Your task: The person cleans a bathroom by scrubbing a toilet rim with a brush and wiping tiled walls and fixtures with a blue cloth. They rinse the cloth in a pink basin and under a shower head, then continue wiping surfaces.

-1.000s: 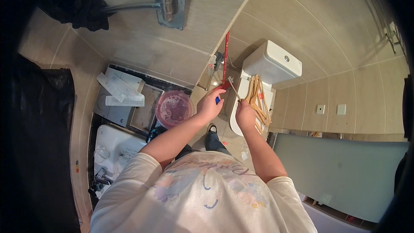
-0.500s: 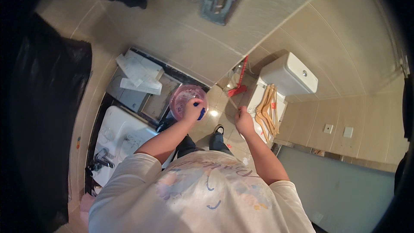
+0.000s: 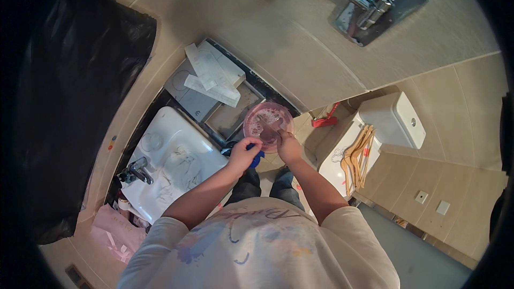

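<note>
A round pink basin (image 3: 292,124) of sudsy water stands in front of my feet. My left hand (image 3: 244,154) is closed at the basin's near left edge. From it hangs a crumpled dark blue cloth-like thing (image 3: 257,160), partly hidden by the fingers. My right hand (image 3: 289,146) is over the near right rim, its fingers closed round a thin stick (image 3: 270,126). That stick slants up and left into the basin, and its far end is lost in the suds. What kind of stick it is, I cannot make out.
A white sink (image 3: 160,192) with a dark tap (image 3: 140,169) is at left. Behind it, white strips (image 3: 211,86) lie on a counter. Several wooden hangers (image 3: 354,161) rest on the white toilet (image 3: 334,177) at right. A red-ended tool (image 3: 325,121) stands beside it.
My right hand has moved left from beside the toilet to the basin, bringing the stick over the water. My left hand has drawn back toward me with the blue thing. The view has shifted.
</note>
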Demonstrator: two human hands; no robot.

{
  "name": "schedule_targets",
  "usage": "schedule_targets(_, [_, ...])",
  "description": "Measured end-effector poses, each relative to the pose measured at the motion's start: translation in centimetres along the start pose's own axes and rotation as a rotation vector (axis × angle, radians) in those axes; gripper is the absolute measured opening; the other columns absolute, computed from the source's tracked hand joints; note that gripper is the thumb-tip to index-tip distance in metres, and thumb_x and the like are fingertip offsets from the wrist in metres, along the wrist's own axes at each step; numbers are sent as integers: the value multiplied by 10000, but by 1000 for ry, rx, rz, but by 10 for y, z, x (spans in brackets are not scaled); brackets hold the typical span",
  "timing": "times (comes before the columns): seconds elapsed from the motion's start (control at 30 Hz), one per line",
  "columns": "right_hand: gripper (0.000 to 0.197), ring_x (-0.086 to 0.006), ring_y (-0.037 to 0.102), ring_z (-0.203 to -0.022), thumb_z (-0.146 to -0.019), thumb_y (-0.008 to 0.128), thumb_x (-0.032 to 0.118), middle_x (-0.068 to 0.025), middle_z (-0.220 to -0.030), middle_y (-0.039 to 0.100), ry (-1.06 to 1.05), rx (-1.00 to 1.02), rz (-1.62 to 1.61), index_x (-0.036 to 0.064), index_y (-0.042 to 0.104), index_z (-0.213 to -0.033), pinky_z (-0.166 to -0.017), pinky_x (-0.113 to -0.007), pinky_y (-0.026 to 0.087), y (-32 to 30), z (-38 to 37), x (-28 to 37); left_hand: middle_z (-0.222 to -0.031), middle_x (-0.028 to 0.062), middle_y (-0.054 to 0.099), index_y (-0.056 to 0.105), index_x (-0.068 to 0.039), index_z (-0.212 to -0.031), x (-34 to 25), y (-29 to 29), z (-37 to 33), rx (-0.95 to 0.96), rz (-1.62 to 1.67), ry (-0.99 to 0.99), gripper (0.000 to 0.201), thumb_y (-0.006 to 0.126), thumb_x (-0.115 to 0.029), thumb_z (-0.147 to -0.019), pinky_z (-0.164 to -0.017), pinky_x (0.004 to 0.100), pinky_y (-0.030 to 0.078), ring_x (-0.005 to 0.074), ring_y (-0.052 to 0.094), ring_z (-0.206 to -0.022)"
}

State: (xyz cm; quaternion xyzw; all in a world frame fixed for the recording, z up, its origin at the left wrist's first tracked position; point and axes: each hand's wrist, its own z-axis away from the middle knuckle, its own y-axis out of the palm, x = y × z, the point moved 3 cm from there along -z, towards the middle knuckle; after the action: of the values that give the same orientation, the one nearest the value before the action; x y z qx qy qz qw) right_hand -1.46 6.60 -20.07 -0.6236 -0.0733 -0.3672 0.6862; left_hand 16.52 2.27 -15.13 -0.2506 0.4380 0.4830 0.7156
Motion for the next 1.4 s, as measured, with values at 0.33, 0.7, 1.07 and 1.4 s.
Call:
schedule_targets(0.33, [229, -216, 517, -570, -937, 494, 266, -77, -658, 528, 690, -179, -801, 66, 526, -1045, -520, -336, 423, 6, 56, -133, -908, 37, 656, 647, -29, -957, 26, 10, 3, 111, -153, -19, 138, 639, -122, -857, -735, 244, 466, 98, 589, -812])
schedule_targets(0.7, [164, -135, 416, -548, -962, 375, 184, -14, -679, 455, 906, -291, -1977, 122, 446, -1095, -493, -271, 341, 0, -14, -14, -896, 8, 629, 637, -34, -956, 19, 16, 5, 194, -207, -33, 103, 620, -98, -876, -725, 217, 449, 73, 561, -799])
schedule_targets(1.07, [210, -132, 438, -553, -1007, 332, 269, -26, -697, 491, 809, -99, -1957, 115, 473, -1010, -476, -249, 352, 19, -14, -16, -870, 28, 640, 625, -29, -956, -6, 24, 10, 197, -189, -50, 98, 615, -83, -875, -703, 236, 478, 94, 609, -767])
schedule_targets(1.4, [236, -117, 395, -526, -1007, 346, 285, -11, -709, 494, 854, -136, -1932, 100, 493, -994, -462, -236, 312, 2, -12, -11, -869, 32, 637, 634, -34, -964, 8, 19, 5, 176, -190, 15, 113, 625, -82, -863, -701, 234, 469, 93, 590, -767])
